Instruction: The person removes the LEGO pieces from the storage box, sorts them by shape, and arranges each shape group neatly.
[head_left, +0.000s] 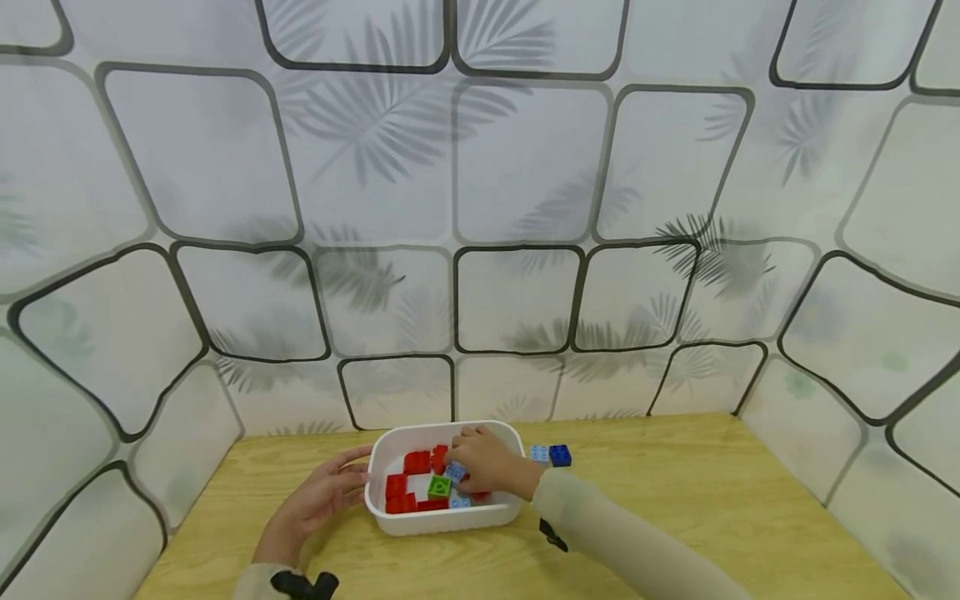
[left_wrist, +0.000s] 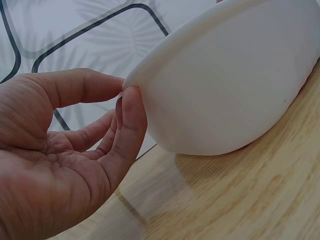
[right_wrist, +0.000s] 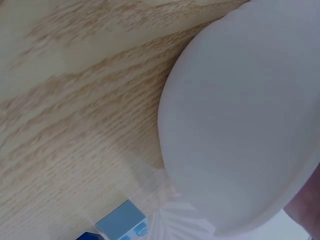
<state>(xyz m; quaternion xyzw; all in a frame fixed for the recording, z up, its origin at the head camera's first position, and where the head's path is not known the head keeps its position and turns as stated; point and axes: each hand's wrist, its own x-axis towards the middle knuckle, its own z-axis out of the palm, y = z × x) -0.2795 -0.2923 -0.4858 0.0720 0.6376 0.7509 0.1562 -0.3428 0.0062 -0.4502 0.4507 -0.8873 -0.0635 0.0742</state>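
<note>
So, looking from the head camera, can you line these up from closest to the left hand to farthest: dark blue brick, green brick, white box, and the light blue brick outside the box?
1. White box: right at the left hand, touching its fingertips.
2. Green brick: inside the box.
3. Light blue brick: past the box's right end.
4. Dark blue brick: farthest right.

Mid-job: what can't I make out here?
Head: inside of the white box, partly covered by the right hand.
Left wrist: bricks inside, nearly all behind the box wall.
Right wrist: most of the right hand, hidden by box wall and right edge; dark blue brick, cut by bottom edge.
</note>
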